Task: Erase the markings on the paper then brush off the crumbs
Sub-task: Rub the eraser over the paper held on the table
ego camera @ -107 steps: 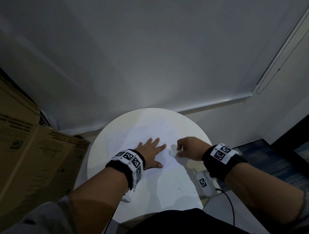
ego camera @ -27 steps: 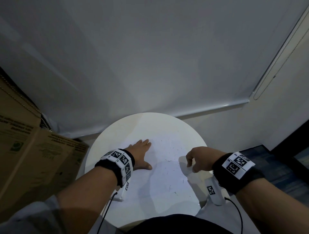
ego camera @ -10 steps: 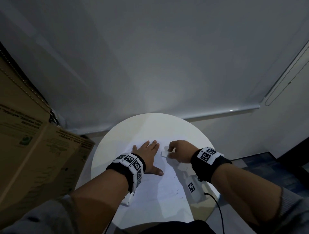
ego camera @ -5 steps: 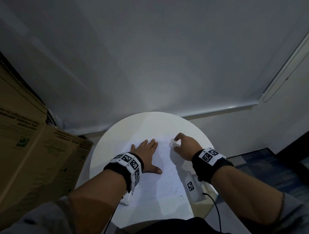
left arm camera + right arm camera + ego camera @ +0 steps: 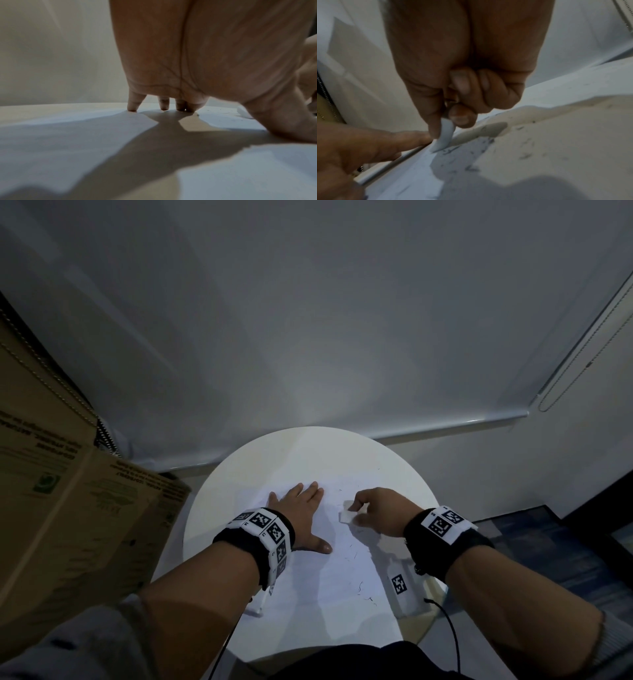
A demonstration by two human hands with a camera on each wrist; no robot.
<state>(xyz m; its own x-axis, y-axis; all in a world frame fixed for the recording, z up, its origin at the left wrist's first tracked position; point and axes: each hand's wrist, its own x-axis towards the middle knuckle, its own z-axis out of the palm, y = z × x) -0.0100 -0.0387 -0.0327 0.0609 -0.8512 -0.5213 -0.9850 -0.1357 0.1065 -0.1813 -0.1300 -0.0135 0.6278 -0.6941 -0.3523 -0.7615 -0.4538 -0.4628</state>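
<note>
Right hand (image 5: 380, 510) pinches the eraser (image 5: 346, 513), long axis tilted, tip down on the paper (image 5: 342, 577) amid crumbs (image 5: 359, 589). Left hand (image 5: 301, 515) presses flat, fingers straight, just beside.

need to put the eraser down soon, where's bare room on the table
Bare table shows along the far rim, beyond the paper, and left of the left hand. The near paper between the forearms is open but strewn with crumbs. The right side is crowded by the right hand pinching the eraser.

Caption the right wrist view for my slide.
Right hand pinches a white eraser against crumb-strewn paper.
</note>
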